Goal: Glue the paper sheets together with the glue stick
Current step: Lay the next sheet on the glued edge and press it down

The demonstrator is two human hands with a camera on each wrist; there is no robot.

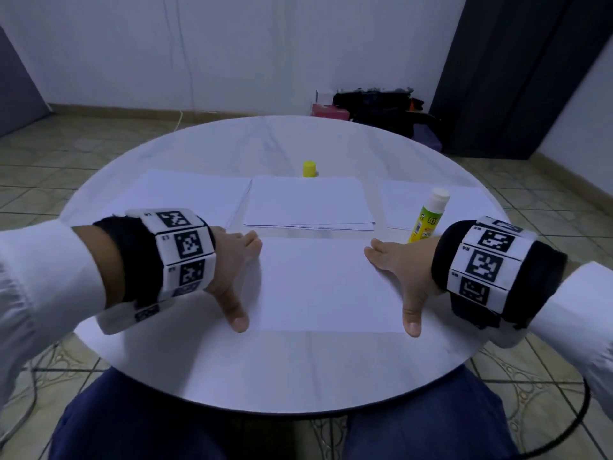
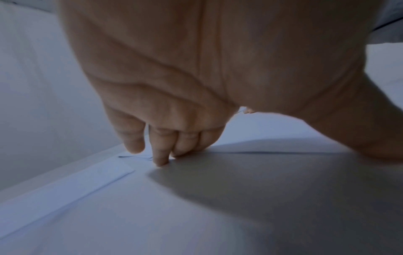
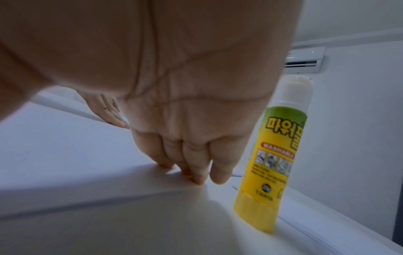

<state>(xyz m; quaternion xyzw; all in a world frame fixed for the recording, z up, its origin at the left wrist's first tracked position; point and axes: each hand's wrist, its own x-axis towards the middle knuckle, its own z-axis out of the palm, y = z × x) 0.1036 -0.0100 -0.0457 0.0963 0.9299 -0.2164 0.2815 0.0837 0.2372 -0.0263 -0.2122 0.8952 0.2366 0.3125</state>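
A white paper sheet (image 1: 318, 283) lies flat at the table's front. My left hand (image 1: 243, 277) spans its left edge, thumb at the near corner and straight fingers (image 2: 160, 155) touching the far corner. My right hand (image 1: 394, 283) mirrors it on the right edge, its fingers (image 3: 196, 172) on the far right corner. The uncapped yellow-green glue stick (image 1: 428, 215) (image 3: 277, 155) stands upright just beyond my right hand, apart from it. Its yellow cap (image 1: 309, 169) stands at the back. A stack of sheets (image 1: 308, 202) lies behind the front sheet.
The round white table (image 1: 298, 376) also carries a single sheet at the left (image 1: 189, 190) and another at the right (image 1: 398, 200), partly under the glue stick. Dark bags (image 1: 381, 107) sit on the tiled floor by the far wall.
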